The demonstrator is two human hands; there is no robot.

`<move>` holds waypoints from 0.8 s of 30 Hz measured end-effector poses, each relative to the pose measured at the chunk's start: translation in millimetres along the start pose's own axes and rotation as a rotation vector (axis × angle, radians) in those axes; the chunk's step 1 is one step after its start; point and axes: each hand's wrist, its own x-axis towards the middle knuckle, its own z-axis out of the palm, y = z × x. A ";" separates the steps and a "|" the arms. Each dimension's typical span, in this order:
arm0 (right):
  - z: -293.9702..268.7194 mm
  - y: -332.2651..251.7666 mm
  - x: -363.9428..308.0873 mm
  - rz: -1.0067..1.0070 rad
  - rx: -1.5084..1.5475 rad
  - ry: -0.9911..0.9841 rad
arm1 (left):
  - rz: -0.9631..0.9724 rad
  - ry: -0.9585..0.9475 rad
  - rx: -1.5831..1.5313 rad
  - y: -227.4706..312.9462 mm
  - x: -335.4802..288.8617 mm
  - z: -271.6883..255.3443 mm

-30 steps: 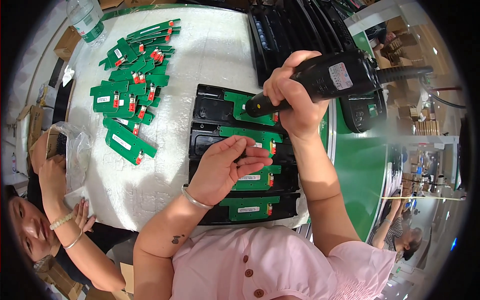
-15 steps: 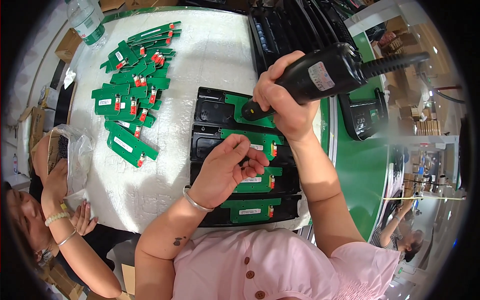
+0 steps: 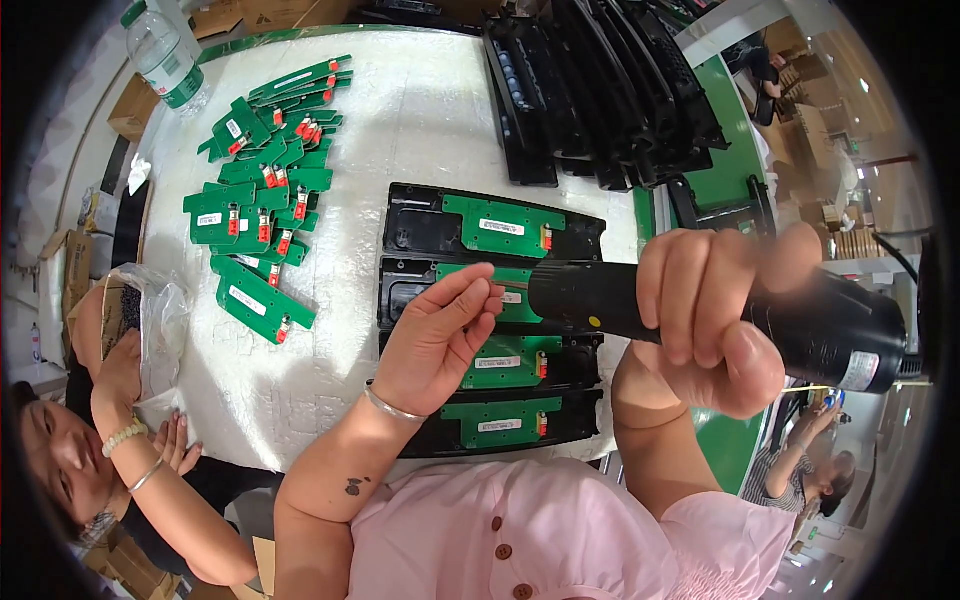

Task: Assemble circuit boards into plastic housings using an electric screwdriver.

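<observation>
My right hand (image 3: 710, 315) is wrapped round a black electric screwdriver (image 3: 835, 325), held sideways with its nose pointing left. My left hand (image 3: 445, 335) pinches at the tip of the driver's bit; any screw between the fingers is too small to make out. Beneath lie several black plastic housings (image 3: 412, 222) in a column, each with a green circuit board (image 3: 500, 228) that has a white label and a red-and-white connector. The second board from the far end is partly hidden by my left hand and the driver.
Loose green circuit boards (image 3: 262, 225) are heaped at the left of the white padded table (image 3: 340, 400). A stack of black housings (image 3: 600, 90) stands at the far right. A plastic bottle (image 3: 165, 60) is at the far left. At left, a co-worker's hand (image 3: 120, 370) is by a plastic-lined box (image 3: 160, 320).
My right hand has brought the screwdriver from over the farthest housing toward me and right, turning it sideways. Its tip now meets my left fingers, which have barely moved.
</observation>
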 end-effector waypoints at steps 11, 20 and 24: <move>4.6 -4.5 -6.4 -0.033 0.026 0.041 | -0.031 -0.135 -0.069 -4.7 -2.9 -7.2; -6.2 1.1 -10.2 -0.062 -0.031 -0.054 | -0.164 -0.240 -0.122 -15.0 -7.3 11.9; -13.5 46.2 -6.6 0.085 -0.165 0.321 | -0.205 -0.146 0.075 -12.8 -7.5 11.5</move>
